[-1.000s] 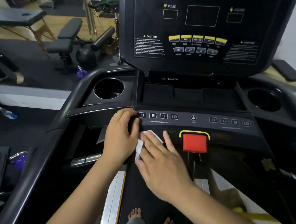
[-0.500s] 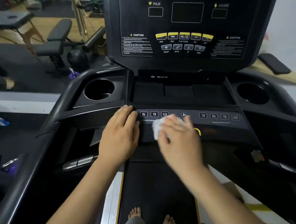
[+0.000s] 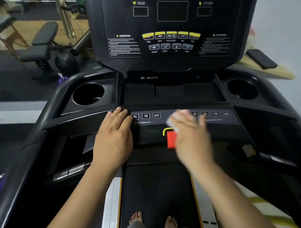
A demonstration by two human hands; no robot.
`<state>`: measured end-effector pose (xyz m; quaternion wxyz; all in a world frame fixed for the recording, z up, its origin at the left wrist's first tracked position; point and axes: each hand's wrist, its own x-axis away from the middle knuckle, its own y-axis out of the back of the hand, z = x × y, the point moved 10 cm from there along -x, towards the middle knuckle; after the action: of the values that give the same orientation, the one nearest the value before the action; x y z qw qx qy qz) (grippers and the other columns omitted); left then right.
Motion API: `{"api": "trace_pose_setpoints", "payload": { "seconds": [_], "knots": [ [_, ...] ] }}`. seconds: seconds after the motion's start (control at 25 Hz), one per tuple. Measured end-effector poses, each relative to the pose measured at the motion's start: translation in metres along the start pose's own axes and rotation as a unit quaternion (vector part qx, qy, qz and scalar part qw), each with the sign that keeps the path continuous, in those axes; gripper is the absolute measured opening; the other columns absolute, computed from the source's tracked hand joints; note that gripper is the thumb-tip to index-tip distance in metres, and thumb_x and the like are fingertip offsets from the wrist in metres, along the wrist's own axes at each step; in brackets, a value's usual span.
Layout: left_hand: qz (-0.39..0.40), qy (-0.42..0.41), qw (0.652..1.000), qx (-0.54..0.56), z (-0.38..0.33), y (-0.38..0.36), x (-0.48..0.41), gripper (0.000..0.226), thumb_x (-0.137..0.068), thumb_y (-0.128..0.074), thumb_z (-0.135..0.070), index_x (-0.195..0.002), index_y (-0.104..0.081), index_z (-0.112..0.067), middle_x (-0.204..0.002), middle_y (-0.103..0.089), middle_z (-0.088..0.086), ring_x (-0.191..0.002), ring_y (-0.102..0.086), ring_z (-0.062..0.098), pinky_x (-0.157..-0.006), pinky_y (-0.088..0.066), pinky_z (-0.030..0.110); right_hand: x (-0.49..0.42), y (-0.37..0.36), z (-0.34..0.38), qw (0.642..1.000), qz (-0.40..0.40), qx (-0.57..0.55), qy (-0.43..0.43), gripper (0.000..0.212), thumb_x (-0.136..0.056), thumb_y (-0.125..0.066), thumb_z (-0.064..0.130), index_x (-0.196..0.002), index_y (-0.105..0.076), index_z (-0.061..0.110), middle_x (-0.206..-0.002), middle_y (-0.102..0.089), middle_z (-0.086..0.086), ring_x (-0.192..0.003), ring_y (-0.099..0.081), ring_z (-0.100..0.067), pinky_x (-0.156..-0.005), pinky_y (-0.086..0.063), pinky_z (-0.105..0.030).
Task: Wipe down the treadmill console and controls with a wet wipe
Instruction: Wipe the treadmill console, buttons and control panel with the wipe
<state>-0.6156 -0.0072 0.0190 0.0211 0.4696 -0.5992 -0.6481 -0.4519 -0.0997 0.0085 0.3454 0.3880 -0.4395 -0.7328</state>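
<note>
The black treadmill console (image 3: pixel 170 51) rises ahead, with yellow buttons and dark displays. Below it runs the control strip (image 3: pixel 163 119) of numbered keys. My left hand (image 3: pixel 114 140) lies flat on the strip's left end, fingers straight. My right hand (image 3: pixel 191 137), blurred by motion, presses a white wet wipe (image 3: pixel 176 118) onto the middle of the strip, fingers extended over it. The wipe shows only past my fingertips. A red stop button (image 3: pixel 171 140) sits partly under my right hand.
Round cup holders sit at the left (image 3: pixel 88 93) and right (image 3: pixel 242 89) of a recessed tray (image 3: pixel 171 94). Curved black handrails (image 3: pixel 49 110) flank the belt (image 3: pixel 155 190), where bare feet stand. A weight bench (image 3: pixel 41 41) stands on the floor to the left.
My right hand has swept the wipe rightward along the control strip, from beside my left hand to past the red button. My left hand has stayed put.
</note>
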Motion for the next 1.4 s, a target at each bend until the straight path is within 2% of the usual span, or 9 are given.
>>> {"api": "trace_pose_setpoints", "payload": {
  "seconds": [0.12,0.2,0.4,0.48,0.72,0.92,1.12,1.24,1.4],
  "knots": [
    [0.0,-0.064,0.997,0.052,-0.046,-0.008,-0.016,0.037,-0.091,-0.042,-0.006,-0.118,-0.065,0.004,-0.126,-0.064,0.022,-0.126,-0.056,0.036,-0.112,-0.038,0.049,0.012,-0.025,0.058,0.991,0.071,-0.031,0.105,0.047,-0.085,-0.047,0.008,-0.128,-0.061,0.021,-0.144,-0.051,0.006,-0.142,-0.032,-0.013,-0.118,-0.004,-0.055],
    [0.032,-0.105,0.989,0.094,-0.075,-0.023,-0.023,0.038,-0.094,-0.045,-0.012,-0.124,-0.062,0.004,-0.13,-0.062,0.022,-0.129,-0.053,0.035,-0.114,-0.035,0.046,0.018,-0.009,0.031,0.995,0.019,-0.003,0.102,0.044,-0.086,-0.043,0.015,-0.125,-0.064,0.019,-0.138,-0.057,0.004,-0.137,-0.042,-0.012,-0.115,-0.013,-0.061],
    [0.087,-0.126,0.986,0.069,-0.091,-0.047,-0.022,0.044,-0.1,-0.042,-0.028,-0.129,-0.059,0.0,-0.138,-0.056,0.019,-0.137,-0.045,0.032,-0.118,-0.032,0.047,0.043,0.048,-0.141,0.987,-0.058,0.028,-0.148,0.056,-0.085,-0.046,-0.007,-0.134,-0.056,0.018,-0.146,-0.049,-0.003,-0.138,-0.04,-0.02,-0.116,-0.009,-0.062],
    [0.078,-0.129,0.986,0.069,-0.093,-0.047,-0.022,0.042,-0.1,-0.044,-0.025,-0.127,-0.061,0.002,-0.137,-0.057,0.02,-0.136,-0.047,0.033,-0.116,-0.034,0.048,0.049,0.052,-0.148,0.978,-0.083,0.052,-0.184,0.058,-0.08,-0.052,-0.01,-0.133,-0.056,0.014,-0.144,-0.05,-0.006,-0.136,-0.043,-0.027,-0.116,-0.011,-0.061],
    [0.072,-0.132,0.985,0.08,-0.091,-0.045,-0.02,0.041,-0.1,-0.045,-0.024,-0.128,-0.06,0.002,-0.138,-0.057,0.019,-0.137,-0.046,0.032,-0.118,-0.031,0.046,0.06,0.01,-0.042,0.997,-0.069,0.009,0.029,0.053,-0.085,-0.038,0.011,-0.136,-0.055,0.017,-0.143,-0.052,0.001,-0.138,-0.04,-0.017,-0.116,-0.017,-0.056],
    [0.064,-0.136,0.985,0.089,-0.094,-0.044,-0.022,0.042,-0.099,-0.044,-0.024,-0.128,-0.061,0.003,-0.137,-0.057,0.02,-0.136,-0.047,0.033,-0.117,-0.032,0.047,0.074,0.051,-0.151,0.988,-0.121,0.042,-0.082,0.042,-0.097,-0.038,0.028,-0.131,-0.059,0.017,-0.14,-0.055,0.002,-0.136,-0.037,-0.009,-0.117,-0.008,-0.06],
    [0.066,-0.13,0.985,0.093,-0.093,-0.046,-0.021,0.042,-0.1,-0.043,-0.023,-0.128,-0.061,0.003,-0.137,-0.057,0.02,-0.136,-0.047,0.034,-0.116,-0.033,0.049,0.058,0.036,-0.092,0.984,-0.154,0.047,0.081,0.031,-0.09,-0.059,0.022,-0.118,-0.069,0.012,-0.126,-0.065,-0.003,-0.127,-0.053,-0.019,-0.117,-0.019,-0.054],
    [0.074,-0.132,0.984,0.099,-0.092,-0.047,-0.02,0.044,-0.1,-0.041,-0.025,-0.129,-0.06,0.002,-0.139,-0.056,0.021,-0.137,-0.045,0.033,-0.117,-0.031,0.048,0.045,0.019,-0.054,0.976,-0.1,0.063,0.182,0.037,-0.088,-0.066,0.019,-0.124,-0.065,0.012,-0.132,-0.062,-0.003,-0.131,-0.05,-0.02,-0.114,-0.025,-0.056],
    [0.07,-0.138,0.983,0.099,-0.095,-0.046,-0.021,0.043,-0.1,-0.042,-0.025,-0.129,-0.06,0.002,-0.139,-0.056,0.019,-0.138,-0.045,0.032,-0.117,-0.032,0.047,0.051,0.045,-0.11,0.988,-0.079,0.096,0.097,0.039,-0.088,-0.064,0.028,-0.127,-0.061,0.019,-0.131,-0.062,0.0,-0.132,-0.041,-0.006,-0.115,-0.023,-0.054]
  ]
}}
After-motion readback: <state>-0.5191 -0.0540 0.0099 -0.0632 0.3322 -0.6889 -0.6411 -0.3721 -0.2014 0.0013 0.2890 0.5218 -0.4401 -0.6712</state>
